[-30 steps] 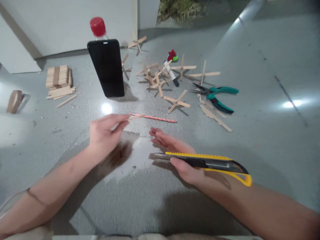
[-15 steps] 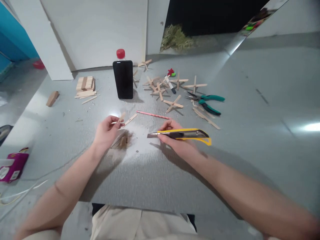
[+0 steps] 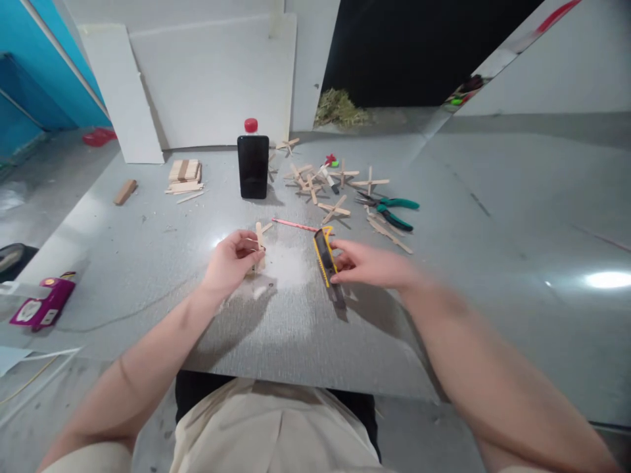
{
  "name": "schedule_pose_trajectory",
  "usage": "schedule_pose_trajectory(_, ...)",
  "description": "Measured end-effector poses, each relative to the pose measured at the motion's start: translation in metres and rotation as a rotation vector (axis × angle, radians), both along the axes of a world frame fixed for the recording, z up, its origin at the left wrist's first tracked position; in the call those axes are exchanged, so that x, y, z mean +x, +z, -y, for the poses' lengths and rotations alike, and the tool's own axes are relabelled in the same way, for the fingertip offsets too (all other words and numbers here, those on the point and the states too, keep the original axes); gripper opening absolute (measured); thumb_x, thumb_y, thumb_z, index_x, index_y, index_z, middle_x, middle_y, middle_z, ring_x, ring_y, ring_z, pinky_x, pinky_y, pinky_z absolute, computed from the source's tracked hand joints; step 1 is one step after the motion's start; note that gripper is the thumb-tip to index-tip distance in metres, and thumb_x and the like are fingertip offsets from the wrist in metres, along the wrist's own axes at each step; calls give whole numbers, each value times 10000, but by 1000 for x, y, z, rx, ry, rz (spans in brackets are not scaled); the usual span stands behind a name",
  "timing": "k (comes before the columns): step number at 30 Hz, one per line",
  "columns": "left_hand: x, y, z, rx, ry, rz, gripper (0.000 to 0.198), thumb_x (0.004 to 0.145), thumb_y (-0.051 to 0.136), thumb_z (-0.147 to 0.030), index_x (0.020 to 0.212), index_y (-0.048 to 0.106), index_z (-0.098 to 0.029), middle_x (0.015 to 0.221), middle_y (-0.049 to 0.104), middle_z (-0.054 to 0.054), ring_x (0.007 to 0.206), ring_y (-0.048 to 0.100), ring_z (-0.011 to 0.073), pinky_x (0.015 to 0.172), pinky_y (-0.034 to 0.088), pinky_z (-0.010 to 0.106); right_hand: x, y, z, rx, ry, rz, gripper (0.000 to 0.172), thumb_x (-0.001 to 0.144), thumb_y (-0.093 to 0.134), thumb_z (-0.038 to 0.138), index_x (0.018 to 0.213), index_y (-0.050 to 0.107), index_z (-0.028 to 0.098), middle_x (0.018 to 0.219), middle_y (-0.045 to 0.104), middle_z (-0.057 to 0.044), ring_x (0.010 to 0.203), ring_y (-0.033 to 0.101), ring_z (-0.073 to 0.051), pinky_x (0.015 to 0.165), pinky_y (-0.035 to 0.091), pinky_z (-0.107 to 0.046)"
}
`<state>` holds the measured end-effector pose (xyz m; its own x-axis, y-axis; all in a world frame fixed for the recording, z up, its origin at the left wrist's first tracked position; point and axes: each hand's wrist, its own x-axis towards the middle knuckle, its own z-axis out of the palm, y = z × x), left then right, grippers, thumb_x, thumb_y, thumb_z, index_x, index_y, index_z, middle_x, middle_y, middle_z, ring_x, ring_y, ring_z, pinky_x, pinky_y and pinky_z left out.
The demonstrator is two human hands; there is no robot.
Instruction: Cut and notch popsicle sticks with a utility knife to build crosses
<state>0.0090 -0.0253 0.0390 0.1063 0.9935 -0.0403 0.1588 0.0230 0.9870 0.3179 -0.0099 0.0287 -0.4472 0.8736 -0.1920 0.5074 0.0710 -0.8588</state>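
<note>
My left hand (image 3: 231, 264) pinches a wooden craft stick (image 3: 259, 234) upright between thumb and fingers, low over the grey table. A second craft stick (image 3: 267, 227) shows partly behind it. In my right hand (image 3: 372, 263) is a yellow and black utility knife (image 3: 323, 255), steeply tilted at the fingertips; I cannot tell where its blade points. A pink pencil (image 3: 296, 225) lies just beyond, close to the knife. Between and below my left fingers, a small brownish thing on the table is mostly covered.
Green-handled pliers (image 3: 389, 209) lie at the right beside loose wood strips (image 3: 387, 231). Several crossed-stick pieces (image 3: 335, 209) and a marker-like white tube (image 3: 329, 179) are behind. A phone (image 3: 254, 167) leans on a red-capped bottle (image 3: 251, 125). Left of it sits a bundle of sticks (image 3: 185, 171).
My right hand has swung the knife from lying level to a steep tilt. My left hand has moved slightly right and turned its stick upright. The camera view has shifted.
</note>
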Motion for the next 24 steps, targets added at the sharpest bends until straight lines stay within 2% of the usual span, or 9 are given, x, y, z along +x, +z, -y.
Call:
schedule_pose_trajectory(3, 3, 0, 4, 2, -3, -7, 329, 758, 783, -231, 1043, 623, -194, 861, 714, 15, 751, 676, 130, 722, 533, 264, 2, -5, -1, 20, -21, 159, 293, 707, 782, 236, 994, 723, 235, 666, 727, 7, 570, 647, -167, 538, 453, -258)
schedule_pose_trajectory(7, 10, -3, 9, 6, -20, -55, 292, 858, 751, -255, 1099, 618, -156, 915, 683, 13, 742, 650, 121, 701, 555, 272, 1, -6, 1, 160, -190, 282, 190, 734, 742, 205, 922, 729, 221, 815, 762, -82, 792, 703, -267, 706, 506, -352)
schedule_pose_trajectory(10, 19, -8, 11, -10, -68, -100, 283, 959, 655, -332, 1165, 612, -142, 1001, 666, 37, 797, 653, 136, 719, 584, 307, -7, -1, 8, 267, -283, 261, 165, 765, 708, 213, 929, 714, 196, 969, 754, -158, 1027, 680, -362, 870, 506, -456)
schedule_pose_trajectory(12, 29, -12, 13, -19, -109, -127, 305, 975, 631, -362, 1190, 611, -147, 1061, 665, 55, 859, 665, 153, 762, 594, 333, -18, 3, 16, 303, -278, 183, 170, 819, 664, 243, 978, 702, 201, 1093, 741, -163, 1111, 660, -360, 950, 491, -482)
schedule_pose_trajectory(15, 48, -19, 15, -17, -165, -175, 325, 977, 625, -376, 1215, 609, -154, 1141, 658, 75, 947, 669, 180, 824, 595, 373, -40, 2, 32, 269, -183, 5, 265, 884, 622, 328, 1132, 652, 238, 1082, 764, -94, 1032, 715, -275, 900, 550, -412)
schedule_pose_trajectory(17, 61, -22, 16, -2, -189, -220, 319, 982, 616, -379, 1214, 613, -160, 1172, 654, 81, 984, 665, 188, 855, 591, 388, -52, -4, 39, 220, -134, -113, 261, 896, 604, 348, 1134, 621, 242, 1015, 780, -58, 936, 749, -226, 860, 581, -369)
schedule_pose_trajectory(19, 69, -22, 15, 20, -201, -286, 312, 987, 607, -380, 1212, 616, -164, 1186, 652, 84, 995, 663, 189, 865, 589, 390, -59, -12, 42, 193, -162, -193, 216, 893, 600, 341, 1076, 597, 229, 937, 785, -57, 862, 764, -217, 837, 593, -374)
schedule_pose_trajectory(21, 69, -19, 11, 55, -198, -376, 312, 987, 607, -382, 1214, 618, -169, 1204, 648, 87, 1015, 660, 194, 882, 584, 399, -59, -18, 41, 170, -199, -246, 195, 892, 596, 338, 1050, 574, 226, 856, 782, -58, 824, 772, -225, 809, 599, -381)
schedule_pose_trajectory(24, 53, -9, -4, 137, -150, -542, 322, 982, 611, -380, 1240, 615, -187, 1295, 614, 99, 1115, 631, 221, 959, 556, 443, -54, -22, 37, 155, -240, -298, 235, 880, 611, 338, 1081, 554, 232, 803, 765, -48, 825, 776, -241, 779, 596, -381)
